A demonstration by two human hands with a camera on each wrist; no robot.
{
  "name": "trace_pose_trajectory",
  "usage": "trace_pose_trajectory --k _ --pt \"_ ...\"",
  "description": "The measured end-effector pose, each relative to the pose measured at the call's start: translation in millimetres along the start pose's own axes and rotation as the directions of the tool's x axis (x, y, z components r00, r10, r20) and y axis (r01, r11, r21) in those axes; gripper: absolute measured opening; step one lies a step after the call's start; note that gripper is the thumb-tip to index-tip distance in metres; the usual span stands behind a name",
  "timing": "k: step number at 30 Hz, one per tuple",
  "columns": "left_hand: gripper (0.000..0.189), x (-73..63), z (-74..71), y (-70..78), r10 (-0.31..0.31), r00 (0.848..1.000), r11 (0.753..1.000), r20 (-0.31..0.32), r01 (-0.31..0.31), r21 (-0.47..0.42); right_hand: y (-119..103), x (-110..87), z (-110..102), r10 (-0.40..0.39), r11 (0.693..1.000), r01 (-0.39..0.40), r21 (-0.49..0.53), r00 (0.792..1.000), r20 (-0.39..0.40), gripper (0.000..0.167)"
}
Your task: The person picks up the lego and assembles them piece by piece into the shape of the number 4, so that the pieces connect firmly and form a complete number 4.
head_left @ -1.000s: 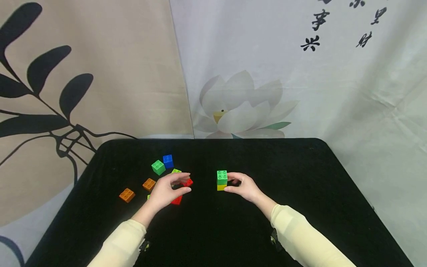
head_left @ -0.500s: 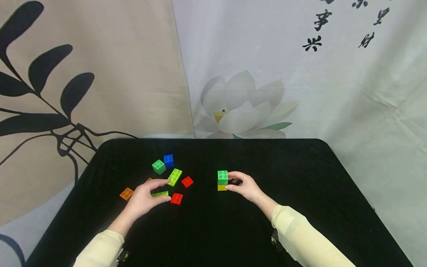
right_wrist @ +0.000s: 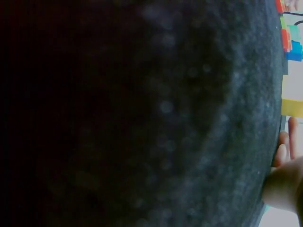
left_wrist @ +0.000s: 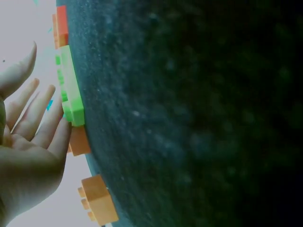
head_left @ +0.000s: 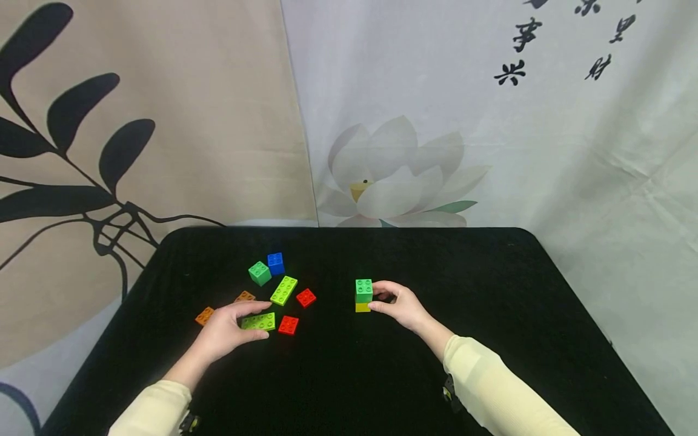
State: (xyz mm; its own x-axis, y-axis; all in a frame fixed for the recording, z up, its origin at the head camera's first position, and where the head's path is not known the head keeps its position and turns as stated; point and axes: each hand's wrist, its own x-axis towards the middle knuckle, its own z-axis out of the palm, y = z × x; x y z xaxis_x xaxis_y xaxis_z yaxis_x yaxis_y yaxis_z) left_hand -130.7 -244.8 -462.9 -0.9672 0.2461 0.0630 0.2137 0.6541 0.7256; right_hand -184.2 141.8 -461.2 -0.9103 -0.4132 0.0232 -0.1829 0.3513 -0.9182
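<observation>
A green block (head_left: 363, 290) is stacked on a yellow block (head_left: 362, 307), with the right hand (head_left: 405, 307) at their right side; at left, the nearer long lime block (head_left: 259, 321) (studs up) is laid flat, framed by the left hand (head_left: 225, 327).

Black table (head_left: 349, 381). Left: blue brick (head_left: 275, 263), green brick (head_left: 259, 274), lime bricks (head_left: 284, 290), red bricks (head_left: 288, 326), orange bricks (head_left: 204, 315). Right of these: yellow brick (head_left: 362, 307).

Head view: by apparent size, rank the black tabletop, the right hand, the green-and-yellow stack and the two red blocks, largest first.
1. Black tabletop
2. Right hand
3. Green-and-yellow stack
4. Near red block and far red block: too alike to rank
</observation>
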Motion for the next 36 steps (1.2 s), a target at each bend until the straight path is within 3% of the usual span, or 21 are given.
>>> trace_pose_trajectory --k 8,14,21,36 --pt "0.056 0.1 -0.7 -9.7 -0.036 0.998 0.999 0.045 0.036 -0.005 33.2 10.5 3.0 0.017 1.0 -0.018 -0.012 1.0 -0.026 0.036" --pt "0.055 3.3 0.5 -13.7 -0.041 0.997 0.999 0.072 0.041 0.002 34.1 10.9 3.2 0.041 0.999 -0.042 -0.024 0.999 -0.035 0.035" --pt "0.052 5.5 1.0 -19.9 -0.061 0.994 0.995 0.094 0.068 -0.074 33.4 10.7 3.1 0.026 1.0 -0.027 -0.016 0.999 -0.032 0.036" --pt "0.043 5.9 2.0 -22.2 -0.053 0.997 0.995 0.053 0.057 -0.076 35.5 11.4 3.2 0.05 0.998 -0.051 -0.033 0.998 -0.024 0.035"
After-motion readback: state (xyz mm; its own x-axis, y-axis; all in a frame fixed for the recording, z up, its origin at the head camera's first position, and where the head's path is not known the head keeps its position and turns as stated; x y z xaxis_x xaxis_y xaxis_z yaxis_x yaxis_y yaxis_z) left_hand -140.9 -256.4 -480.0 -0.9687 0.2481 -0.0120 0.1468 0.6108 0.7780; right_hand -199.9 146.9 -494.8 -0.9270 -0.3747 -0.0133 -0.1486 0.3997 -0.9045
